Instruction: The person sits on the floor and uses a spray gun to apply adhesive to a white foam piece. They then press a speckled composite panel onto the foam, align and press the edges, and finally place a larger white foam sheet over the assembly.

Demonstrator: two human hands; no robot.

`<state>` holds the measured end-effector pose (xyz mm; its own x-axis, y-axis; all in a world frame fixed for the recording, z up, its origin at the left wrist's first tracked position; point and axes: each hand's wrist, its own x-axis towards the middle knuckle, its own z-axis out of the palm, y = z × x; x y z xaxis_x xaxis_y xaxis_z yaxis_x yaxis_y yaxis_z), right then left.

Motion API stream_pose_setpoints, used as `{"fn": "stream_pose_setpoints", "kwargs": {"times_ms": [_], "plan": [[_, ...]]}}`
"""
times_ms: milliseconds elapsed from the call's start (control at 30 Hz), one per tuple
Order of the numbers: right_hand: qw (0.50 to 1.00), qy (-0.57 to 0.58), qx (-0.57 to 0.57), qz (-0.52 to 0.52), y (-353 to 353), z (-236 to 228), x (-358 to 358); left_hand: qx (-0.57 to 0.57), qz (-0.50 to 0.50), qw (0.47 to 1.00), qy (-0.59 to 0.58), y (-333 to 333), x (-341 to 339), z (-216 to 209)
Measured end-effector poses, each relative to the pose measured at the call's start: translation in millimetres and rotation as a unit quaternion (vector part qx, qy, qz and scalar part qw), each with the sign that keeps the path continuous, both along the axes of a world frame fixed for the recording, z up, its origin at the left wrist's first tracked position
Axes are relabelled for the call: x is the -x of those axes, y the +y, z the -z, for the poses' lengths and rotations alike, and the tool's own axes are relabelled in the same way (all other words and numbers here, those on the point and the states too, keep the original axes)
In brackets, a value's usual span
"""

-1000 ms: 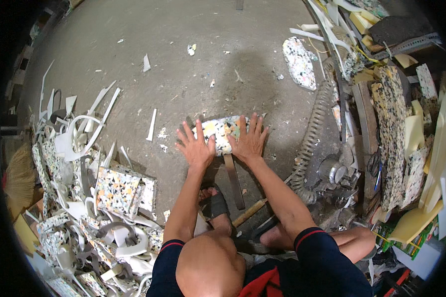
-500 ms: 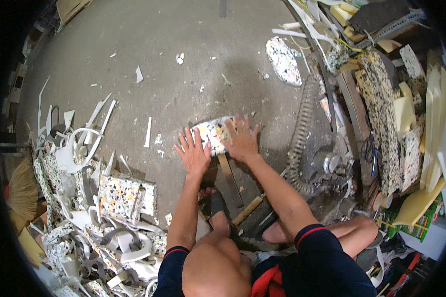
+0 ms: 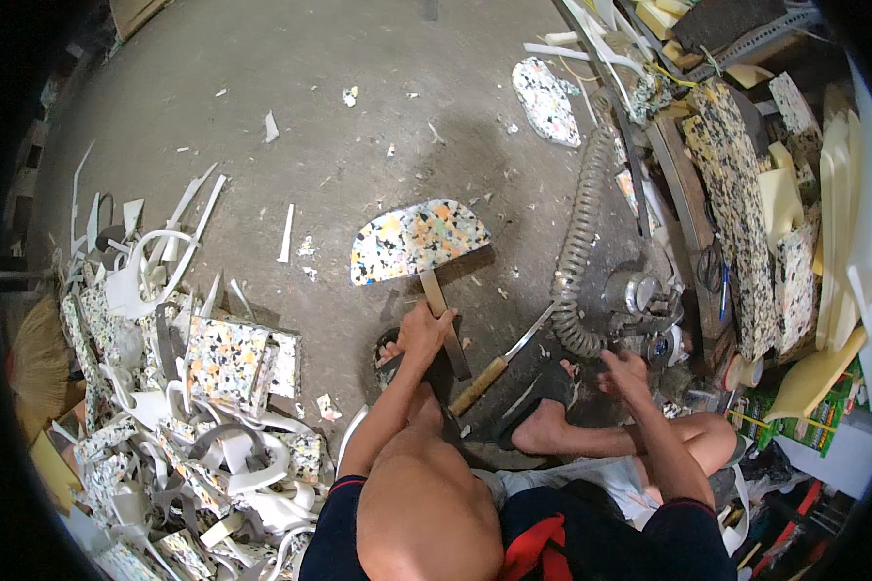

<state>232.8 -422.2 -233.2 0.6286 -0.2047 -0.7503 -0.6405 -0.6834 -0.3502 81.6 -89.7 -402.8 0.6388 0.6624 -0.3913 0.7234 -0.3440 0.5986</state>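
Observation:
My left hand (image 3: 423,334) is closed around a flat brown strip (image 3: 434,290), which reaches from between my feet to a half-round piece of speckled foam (image 3: 420,242). The foam's straight edge faces me, its curved edge points away, and the strip's far end meets the straight edge. To the right, my right hand (image 3: 626,376) is off the foam, its fingers loosely bent with nothing visible in them. It is nearest a metal spray gun with a round cup (image 3: 639,292). Between my feet lies a wooden-handled tool (image 3: 480,385) with a narrow metal blade.
A coiled hose (image 3: 579,232) runs along the right. Offcuts and speckled foam blocks (image 3: 225,358) heap up at the left beside a straw broom (image 3: 41,358). An oval foam piece (image 3: 546,102) lies farther off. Foam slabs (image 3: 736,223) lean at the right edge. Small scraps dot the floor.
Both hands have left the foam's top. The left came back toward me and took hold of the strip; the right swung toward the spray gun. The whole foam shape now shows.

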Motion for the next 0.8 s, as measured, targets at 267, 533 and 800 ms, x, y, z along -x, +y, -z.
{"fn": "stream_pose_setpoints", "kwargs": {"times_ms": [267, 533, 800], "plan": [[0.956, -0.283, 0.039, 0.067, -39.7, 86.4, -54.8, 0.507, -0.334, 0.77, -0.194, -3.6, -9.7, -14.8], [0.913, -0.401, -0.079, 0.022, -22.9, 65.4, -95.3, 0.387, -0.31, 0.814, -0.303, 42.2, -8.8, -53.8], [0.877, -0.385, -0.254, -0.135, 150.4, -106.2, -54.4, 0.227, -0.235, 0.819, -0.471, 128.8, -42.4, -113.5]]}}
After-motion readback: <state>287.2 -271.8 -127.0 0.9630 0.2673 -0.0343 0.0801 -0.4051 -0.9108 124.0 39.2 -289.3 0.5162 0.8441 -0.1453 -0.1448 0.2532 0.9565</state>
